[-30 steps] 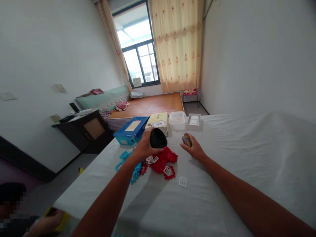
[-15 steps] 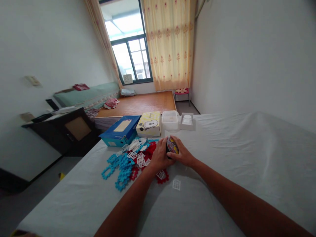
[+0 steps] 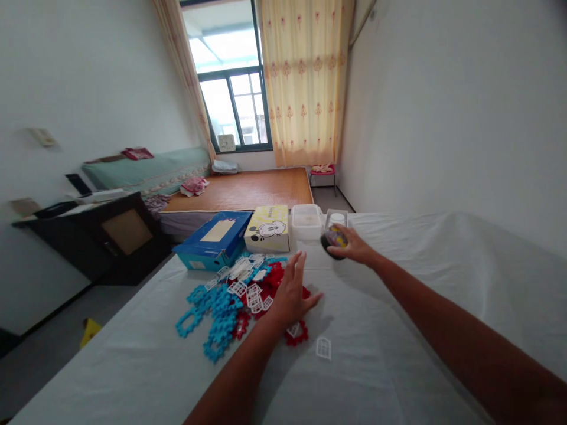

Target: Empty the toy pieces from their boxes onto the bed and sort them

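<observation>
Hovering my left hand, fingers spread and holding nothing, over the red pieces on the white-covered counter | blue pieces lie left of them | farther off, my right hand wraps its grip around a round tin, just before the clear boxes

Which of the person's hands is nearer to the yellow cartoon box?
Left. The left hand hovers open over the red pieces just in front of the yellow box; the right hand holds a round tin off to its right.
</observation>
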Demonstrator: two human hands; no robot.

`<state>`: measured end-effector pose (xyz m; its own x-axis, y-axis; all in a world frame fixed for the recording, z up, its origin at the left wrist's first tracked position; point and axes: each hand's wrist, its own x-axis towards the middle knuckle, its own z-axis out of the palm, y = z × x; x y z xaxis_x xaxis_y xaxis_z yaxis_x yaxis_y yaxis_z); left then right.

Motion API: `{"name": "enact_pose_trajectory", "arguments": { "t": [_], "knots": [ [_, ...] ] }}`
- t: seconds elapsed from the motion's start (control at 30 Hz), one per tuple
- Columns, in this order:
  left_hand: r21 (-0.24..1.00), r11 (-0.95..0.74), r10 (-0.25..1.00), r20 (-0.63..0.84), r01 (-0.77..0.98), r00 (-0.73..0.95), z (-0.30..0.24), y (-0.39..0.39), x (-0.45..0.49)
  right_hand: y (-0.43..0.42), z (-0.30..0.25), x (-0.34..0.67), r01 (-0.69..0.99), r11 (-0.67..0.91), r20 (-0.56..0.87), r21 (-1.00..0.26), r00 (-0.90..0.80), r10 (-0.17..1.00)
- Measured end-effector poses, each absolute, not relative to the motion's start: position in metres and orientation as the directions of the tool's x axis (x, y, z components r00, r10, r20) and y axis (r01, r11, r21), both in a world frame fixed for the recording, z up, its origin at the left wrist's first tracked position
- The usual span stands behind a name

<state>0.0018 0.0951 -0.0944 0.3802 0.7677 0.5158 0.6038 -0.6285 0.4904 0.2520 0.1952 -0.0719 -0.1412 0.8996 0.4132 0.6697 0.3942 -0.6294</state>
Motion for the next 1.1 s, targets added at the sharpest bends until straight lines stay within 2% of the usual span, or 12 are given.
{"name": "enact_pose_trajectory", "arguments": {
  "t": [0.13,0.2,0.33,0.43,0.53,0.57,0.63,0.7,0.8,0.87,0.93,1.1],
  "knots": [
    [0.415,-0.638,0.738,0.572,0.649,0.359,-0.094,0.089,-0.001,0.247,-0.070,0.336,0.851,-0.029,0.372,-0.524,0.259,0.892],
    [0.367,-0.654,0.717,0.579,0.661,0.388,-0.098,0.087,-0.002,0.263,-0.084,0.363,0.875,-0.155,0.337,-0.458,0.333,0.881],
    [0.279,-0.693,0.667,0.598,0.665,0.444,-0.104,0.087,0.000,0.287,-0.099,0.371,0.875,-0.259,0.296,-0.409,0.395,0.870],
    [0.247,-0.701,0.638,0.637,0.669,0.433,-0.103,0.086,0.001,0.291,-0.083,0.336,0.905,-0.141,0.475,-0.400,0.337,0.813],
    [0.209,-0.734,0.586,0.676,0.646,0.447,-0.100,0.083,0.003,0.276,-0.066,0.266,0.922,0.305,0.644,-0.240,-0.085,0.760],
    [0.190,-0.751,0.562,0.686,0.632,0.462,-0.099,0.082,0.004,0.269,-0.065,0.238,0.869,0.461,0.631,-0.182,-0.256,0.732],
    [0.156,-0.777,0.519,0.707,0.609,0.481,-0.096,0.080,0.005,0.256,-0.070,0.184,0.749,0.646,0.568,-0.144,-0.472,0.674],
    [0.139,-0.787,0.488,0.738,0.602,0.467,-0.094,0.078,0.004,0.251,-0.083,0.140,0.697,0.681,0.522,-0.225,-0.504,0.689],
    [0.132,-0.787,0.457,0.781,0.602,0.426,-0.092,0.078,0.003,0.258,-0.107,0.102,0.705,0.528,0.450,-0.473,-0.322,0.833],
    [0.129,-0.787,0.445,0.796,0.604,0.410,-0.091,0.078,0.001,0.263,-0.120,0.092,0.701,0.443,0.420,-0.559,-0.222,0.880],
    [0.130,-0.783,0.446,0.799,0.608,0.404,-0.091,0.079,0.000,0.264,-0.127,0.090,0.711,0.457,0.442,-0.535,-0.226,0.868],
    [0.114,-0.790,0.437,0.794,0.603,0.423,-0.095,0.080,0.002,0.250,-0.117,0.087,0.788,0.544,0.458,-0.288,-0.385,0.801]
  ]
}}
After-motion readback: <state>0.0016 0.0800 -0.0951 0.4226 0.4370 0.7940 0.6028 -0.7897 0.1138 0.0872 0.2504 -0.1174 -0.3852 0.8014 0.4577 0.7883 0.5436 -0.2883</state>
